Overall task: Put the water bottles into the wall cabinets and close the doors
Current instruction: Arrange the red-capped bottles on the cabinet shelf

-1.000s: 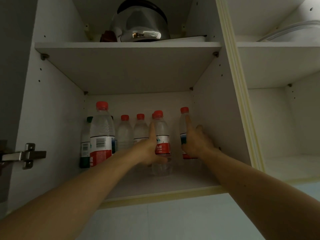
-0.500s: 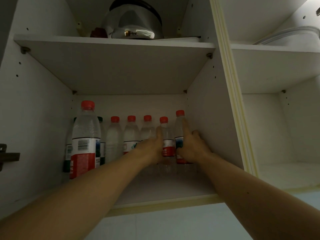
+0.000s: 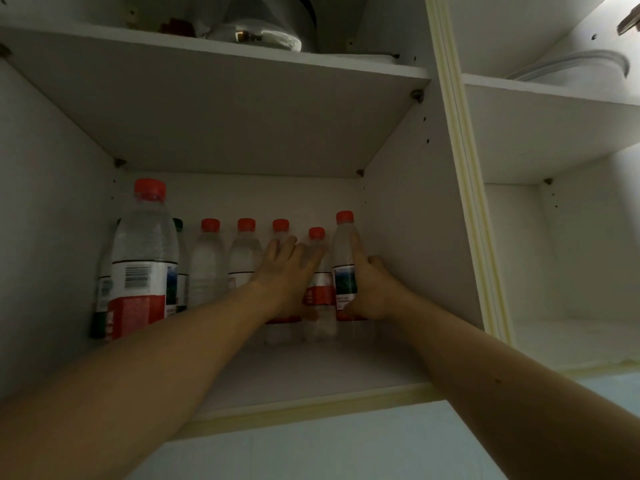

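A: Cabinet (image 3: 408, 209) state?
B: Doors open. Upper shelf (image 3: 214, 109) carries a metal pot (image 3: 266, 26).
A: Lower shelf (image 3: 311, 372)?
B: Big bottle (image 3: 142, 258) near left, upright, red cap. Row of small bottles (image 3: 207, 265) along the far wall, red caps, all upright.
A: Right hand (image 3: 372, 289)?
B: Grip wrapped round the right-end bottle (image 3: 344, 265), thumb up its front, next to the right wall.
A: Left hand (image 3: 289, 275)?
B: Grip spread, fingers straight, flat against the next bottle (image 3: 317, 271) just left of it. Both bottles stand on the shelf, touching or nearly so.
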Demonstrator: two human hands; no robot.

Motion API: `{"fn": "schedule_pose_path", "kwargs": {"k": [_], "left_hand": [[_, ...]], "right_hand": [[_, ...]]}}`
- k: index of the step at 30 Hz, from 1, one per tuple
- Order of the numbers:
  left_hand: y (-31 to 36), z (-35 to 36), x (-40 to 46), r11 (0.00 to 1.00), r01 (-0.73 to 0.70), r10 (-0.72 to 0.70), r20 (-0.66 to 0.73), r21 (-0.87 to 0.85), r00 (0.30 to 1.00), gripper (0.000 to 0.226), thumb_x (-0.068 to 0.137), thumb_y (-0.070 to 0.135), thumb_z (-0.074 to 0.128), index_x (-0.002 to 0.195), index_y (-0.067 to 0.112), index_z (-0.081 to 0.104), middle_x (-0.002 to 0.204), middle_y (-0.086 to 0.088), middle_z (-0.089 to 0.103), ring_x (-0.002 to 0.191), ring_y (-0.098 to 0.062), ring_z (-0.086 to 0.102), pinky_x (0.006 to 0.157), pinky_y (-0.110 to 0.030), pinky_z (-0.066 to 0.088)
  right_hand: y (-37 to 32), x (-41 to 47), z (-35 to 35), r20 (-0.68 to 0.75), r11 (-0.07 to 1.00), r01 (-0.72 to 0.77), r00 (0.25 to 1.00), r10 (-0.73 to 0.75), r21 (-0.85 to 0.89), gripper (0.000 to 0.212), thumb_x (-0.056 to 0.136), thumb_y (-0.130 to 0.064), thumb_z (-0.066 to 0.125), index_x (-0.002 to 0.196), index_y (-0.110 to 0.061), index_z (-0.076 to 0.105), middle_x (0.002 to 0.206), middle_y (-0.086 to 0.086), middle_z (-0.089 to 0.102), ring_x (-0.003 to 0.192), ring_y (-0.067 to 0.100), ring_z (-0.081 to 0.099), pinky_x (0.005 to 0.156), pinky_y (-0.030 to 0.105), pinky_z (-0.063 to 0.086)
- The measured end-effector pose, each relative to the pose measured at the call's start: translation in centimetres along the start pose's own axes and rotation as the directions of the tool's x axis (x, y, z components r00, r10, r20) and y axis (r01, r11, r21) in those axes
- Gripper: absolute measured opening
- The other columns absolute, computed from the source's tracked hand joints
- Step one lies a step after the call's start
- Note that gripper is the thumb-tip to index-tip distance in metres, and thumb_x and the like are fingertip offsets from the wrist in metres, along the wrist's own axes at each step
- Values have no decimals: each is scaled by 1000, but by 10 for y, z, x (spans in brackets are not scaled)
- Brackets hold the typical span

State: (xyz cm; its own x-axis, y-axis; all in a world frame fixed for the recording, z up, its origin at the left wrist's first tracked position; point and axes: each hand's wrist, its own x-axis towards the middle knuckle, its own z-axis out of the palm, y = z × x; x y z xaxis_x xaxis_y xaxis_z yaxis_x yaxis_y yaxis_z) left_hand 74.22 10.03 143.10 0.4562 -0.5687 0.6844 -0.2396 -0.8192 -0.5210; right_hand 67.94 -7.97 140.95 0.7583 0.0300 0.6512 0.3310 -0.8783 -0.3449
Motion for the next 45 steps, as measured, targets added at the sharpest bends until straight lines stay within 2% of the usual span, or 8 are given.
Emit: {"fn": "schedule_pose_path", "kwargs": {"k": [6,10,14,18,22,28,38,45], "left_hand": [[-2,8,-2,999,-2,1,-27,-38,1000,131,69,80,68,160,18,-3,162,-16,20,152,-38,9,123,-56,4],[-7,10,-6,998,-28,27,-13,-61,1000,133,71,80,66,160,18,-11,168,-15,0,154,-37,-5,124,-57,0],[-11,11,-7,996,-54,53,-14,-72,999,128,76,76,66,161,17,-9,168,-16,-4,155,-36,-8,124,-55,0],[-11,8,-4,992,-56,53,-31,-117,998,121,78,69,70,161,20,-3,169,-13,3,155,-34,-3,125,-53,-1],[-12,8,-3,992,-48,43,-43,-114,998,119,79,70,68,161,19,0,169,-13,5,155,-34,0,125,-52,0],[-8,5,-4,997,-38,36,-39,-70,999,121,80,73,64,161,16,-5,169,-11,1,155,-35,-2,124,-54,1],[0,11,-5,999,-8,7,-25,-45,1000,121,81,80,55,160,14,-11,169,-14,0,155,-36,-3,124,-56,0],[-9,-8,-18,976,-92,78,-79,-198,994,93,89,53,68,159,14,19,161,-13,29,151,-32,21,124,-47,16]], "right_hand": [[-2,-2,-2,-18,996,9,1000,-11,-87,138,81,-16,86,153,-39,-29,157,17,19,134,35,47,111,41,45],[-12,-3,-1,-52,941,51,996,-72,-333,128,76,-22,89,158,-37,-8,151,18,22,134,39,41,108,51,46],[-23,3,-20,-1,675,137,980,-200,-725,115,73,-36,88,158,-23,12,153,20,23,136,38,34,107,50,41],[-28,8,-33,66,368,129,981,-180,-921,123,68,-54,85,158,-27,7,152,22,27,137,39,34,110,58,32],[-23,9,-25,52,293,98,986,-160,-951,140,61,-62,87,159,-22,-3,157,25,24,142,40,29,116,64,20],[-14,19,-17,43,190,69,989,-138,-979,127,76,-70,70,161,-10,-2,163,25,18,150,41,18,119,68,5],[-10,18,-11,24,247,49,994,-103,-968,132,77,-67,74,160,0,-4,165,26,11,153,40,13,121,66,4],[-16,8,-9,29,402,65,995,-94,-913,95,91,-42,67,160,-4,12,164,24,17,148,40,23,122,60,15]]}}
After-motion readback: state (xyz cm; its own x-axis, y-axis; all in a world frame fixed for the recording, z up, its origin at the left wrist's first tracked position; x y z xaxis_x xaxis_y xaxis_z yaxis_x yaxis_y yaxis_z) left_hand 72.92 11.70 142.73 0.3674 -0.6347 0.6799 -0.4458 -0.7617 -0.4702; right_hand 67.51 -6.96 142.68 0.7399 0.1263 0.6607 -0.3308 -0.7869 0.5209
